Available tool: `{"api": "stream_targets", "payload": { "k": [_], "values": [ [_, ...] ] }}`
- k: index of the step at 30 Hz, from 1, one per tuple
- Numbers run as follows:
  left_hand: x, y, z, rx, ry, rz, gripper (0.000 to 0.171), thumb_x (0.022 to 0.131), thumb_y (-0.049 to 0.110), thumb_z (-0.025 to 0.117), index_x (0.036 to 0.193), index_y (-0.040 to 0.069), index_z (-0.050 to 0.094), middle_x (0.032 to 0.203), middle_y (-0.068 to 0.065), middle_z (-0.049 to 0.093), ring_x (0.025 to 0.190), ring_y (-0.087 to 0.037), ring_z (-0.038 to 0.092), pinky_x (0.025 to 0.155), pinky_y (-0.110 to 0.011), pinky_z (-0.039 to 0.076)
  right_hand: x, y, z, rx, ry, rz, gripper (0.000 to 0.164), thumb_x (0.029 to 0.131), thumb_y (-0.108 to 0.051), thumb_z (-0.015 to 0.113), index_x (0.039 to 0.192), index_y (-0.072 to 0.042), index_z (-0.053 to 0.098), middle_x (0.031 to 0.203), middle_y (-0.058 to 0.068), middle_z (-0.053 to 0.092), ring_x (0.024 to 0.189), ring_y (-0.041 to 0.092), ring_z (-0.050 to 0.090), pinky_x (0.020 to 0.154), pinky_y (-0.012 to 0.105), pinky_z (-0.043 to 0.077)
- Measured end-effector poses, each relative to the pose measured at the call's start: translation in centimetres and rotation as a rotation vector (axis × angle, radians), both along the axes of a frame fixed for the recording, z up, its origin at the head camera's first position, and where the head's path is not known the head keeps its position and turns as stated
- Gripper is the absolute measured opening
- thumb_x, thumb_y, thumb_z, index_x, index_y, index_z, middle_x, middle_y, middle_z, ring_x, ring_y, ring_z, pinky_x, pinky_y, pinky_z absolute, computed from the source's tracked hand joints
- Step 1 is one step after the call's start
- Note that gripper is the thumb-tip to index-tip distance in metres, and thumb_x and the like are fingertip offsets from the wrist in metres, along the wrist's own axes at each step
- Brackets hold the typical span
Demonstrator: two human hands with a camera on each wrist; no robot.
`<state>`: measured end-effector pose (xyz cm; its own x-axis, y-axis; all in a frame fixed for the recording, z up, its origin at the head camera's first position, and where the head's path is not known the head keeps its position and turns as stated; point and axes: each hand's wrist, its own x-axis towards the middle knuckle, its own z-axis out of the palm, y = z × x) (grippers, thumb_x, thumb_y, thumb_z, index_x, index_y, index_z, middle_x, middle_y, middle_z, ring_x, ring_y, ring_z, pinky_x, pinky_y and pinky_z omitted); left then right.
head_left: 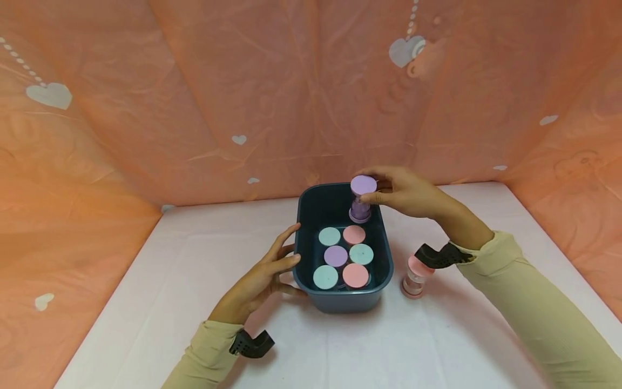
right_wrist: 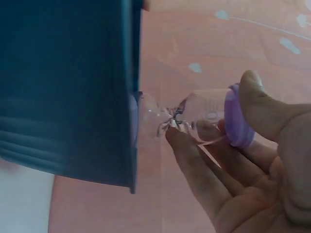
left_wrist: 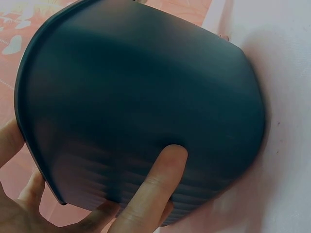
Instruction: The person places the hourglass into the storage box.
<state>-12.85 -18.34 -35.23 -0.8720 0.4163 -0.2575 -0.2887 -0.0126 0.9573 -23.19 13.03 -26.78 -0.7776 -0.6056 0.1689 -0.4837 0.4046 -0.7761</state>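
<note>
My right hand (head_left: 413, 192) grips a purple-capped sand timer (head_left: 360, 209) over the far right corner of a dark blue plastic bin (head_left: 345, 303). In the right wrist view, the thumb lies at the timer's purple cap (right_wrist: 238, 119) and a fingertip touches its clear narrow waist; the lower end is partly hidden behind the bin wall. My left hand (head_left: 259, 278) rests against the bin's left side with fingers spread, one fingertip (left_wrist: 176, 153) on the outer wall. Inside the bin stand several timers, topped mint (head_left: 325, 276), pink (head_left: 356, 275) and purple (head_left: 336, 256).
One pink-capped sand timer (head_left: 414, 282) stands on the white table cover (head_left: 204, 254) to the right of the bin, under my right wrist. An orange-pink sheet (head_left: 272, 108) with pale hearts hangs behind the table and along both sides.
</note>
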Motion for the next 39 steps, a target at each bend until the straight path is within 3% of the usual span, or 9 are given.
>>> {"api": "stream_targets", "payload": {
  "k": [6, 16, 24, 29, 39],
  "values": [
    [0.0, 0.0, 0.0, 0.002, -0.004, 0.001, 0.065, 0.1, 0.03, 0.057, 0.151, 0.052, 0.023, 0.162, -0.01, 0.013, 0.143, -0.046, 0.033, 0.087, -0.065, 0.053, -0.8, -0.8, -0.8, 0.104, 0.068, 0.089, 0.044, 0.094, -0.018, 0.069, 0.133, -0.003, 0.056, 0.117, 0.012, 0.065, 0.11, 0.027, 0.064, 0.1, 0.045, 0.052],
    [0.0, -0.1, -0.1, 0.005, 0.0, 0.001, 0.065, 0.1, 0.029, 0.056, 0.152, 0.051, 0.023, 0.162, -0.011, 0.015, 0.144, -0.046, 0.032, 0.088, -0.066, 0.052, -1.5, -2.0, -1.4, 0.351, 0.188, 0.089, 0.046, 0.092, -0.025, 0.072, 0.134, -0.009, 0.061, 0.123, 0.009, 0.067, 0.107, 0.024, 0.06, 0.098, 0.046, 0.049],
    [0.0, -0.1, 0.0, 0.004, 0.004, -0.004, 0.065, 0.1, 0.029, 0.056, 0.152, 0.051, 0.023, 0.162, -0.011, 0.014, 0.144, -0.046, 0.032, 0.088, -0.066, 0.053, -2.2, -2.6, -2.3, 0.481, 0.222, 0.111, 0.05, 0.087, -0.026, 0.077, 0.132, -0.009, 0.064, 0.121, 0.01, 0.069, 0.1, 0.022, 0.062, 0.092, 0.043, 0.05],
    [0.0, -0.1, 0.0, 0.001, 0.005, -0.007, 0.065, 0.1, 0.03, 0.056, 0.152, 0.051, 0.023, 0.162, -0.01, 0.014, 0.143, -0.045, 0.033, 0.088, -0.065, 0.053, -2.1, -2.9, -2.6, 0.534, 0.166, 0.118, 0.052, 0.087, -0.025, 0.076, 0.134, -0.006, 0.062, 0.129, 0.014, 0.066, 0.109, 0.026, 0.062, 0.101, 0.045, 0.051],
    [0.0, -0.1, 0.0, 0.012, -0.003, -0.003, 0.065, 0.1, 0.029, 0.055, 0.152, 0.051, 0.023, 0.162, -0.01, 0.013, 0.145, -0.046, 0.029, 0.088, -0.066, 0.052, -1.7, -3.5, -2.3, 0.573, 0.103, 0.114, 0.048, 0.092, -0.018, 0.071, 0.136, -0.003, 0.06, 0.13, 0.016, 0.065, 0.111, 0.027, 0.062, 0.1, 0.045, 0.053]
  ]
}}
